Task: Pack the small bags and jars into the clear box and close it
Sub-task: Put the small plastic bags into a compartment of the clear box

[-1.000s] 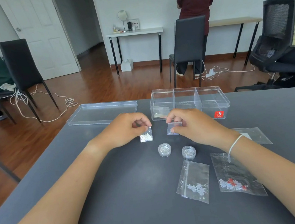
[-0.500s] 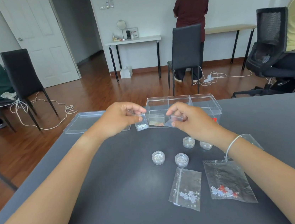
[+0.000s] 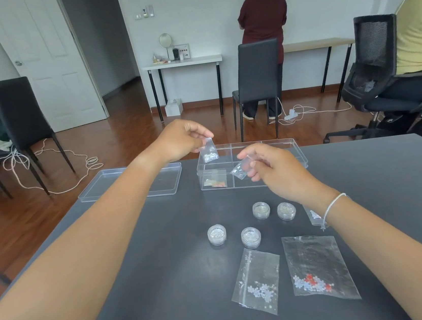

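Head cam looks fwd/down at table (image 3: 166,285) (close, wide-angle).

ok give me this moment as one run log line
left hand: pinches small bag over clear box | right hand: pinches second small bag over box | four jars on table | lid off

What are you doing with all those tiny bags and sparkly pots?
A person is packing them into a clear box. The left hand pinches one small bag above the box, and the right hand pinches another. One bag is already inside. Four jars and bigger bags wait on the table. The lid lies beside the box.
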### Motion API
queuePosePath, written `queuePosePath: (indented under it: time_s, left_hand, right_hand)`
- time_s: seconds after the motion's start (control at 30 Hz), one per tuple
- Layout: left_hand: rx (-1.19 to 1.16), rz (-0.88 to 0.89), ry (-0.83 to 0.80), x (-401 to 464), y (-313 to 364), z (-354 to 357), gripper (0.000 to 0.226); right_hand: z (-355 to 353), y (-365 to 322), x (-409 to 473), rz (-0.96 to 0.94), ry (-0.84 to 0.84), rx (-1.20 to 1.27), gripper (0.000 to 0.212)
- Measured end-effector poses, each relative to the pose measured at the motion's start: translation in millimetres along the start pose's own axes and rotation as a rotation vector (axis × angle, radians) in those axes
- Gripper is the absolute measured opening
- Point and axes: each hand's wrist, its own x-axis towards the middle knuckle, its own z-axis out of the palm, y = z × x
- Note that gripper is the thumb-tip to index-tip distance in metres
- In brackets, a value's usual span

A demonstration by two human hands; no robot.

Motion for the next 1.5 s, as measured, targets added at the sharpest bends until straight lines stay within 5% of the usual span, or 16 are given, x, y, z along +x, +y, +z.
queuePosePath:
  time_s: [0.57, 1.23, 1.5]
  left_hand:
    - [0.247, -0.097, -0.235, 14.5, -21.1, 17.8, 0.017]
    - [0.422, -0.044, -0.226, 13.9, -24.5, 25.2, 0.018]
    - [0.287, 0.104, 0.013, -18.2, -25.5, 16.5, 0.019]
  right_hand:
    - [-5.2, -0.2, 0.6, -0.005, 0.044, -0.061, 0.019]
    - [-4.1, 6.9, 1.1, 0.008, 0.032, -0.073, 0.02]
    - [-5.6, 2.9, 2.4, 0.01, 0.067, -0.034, 0.018]
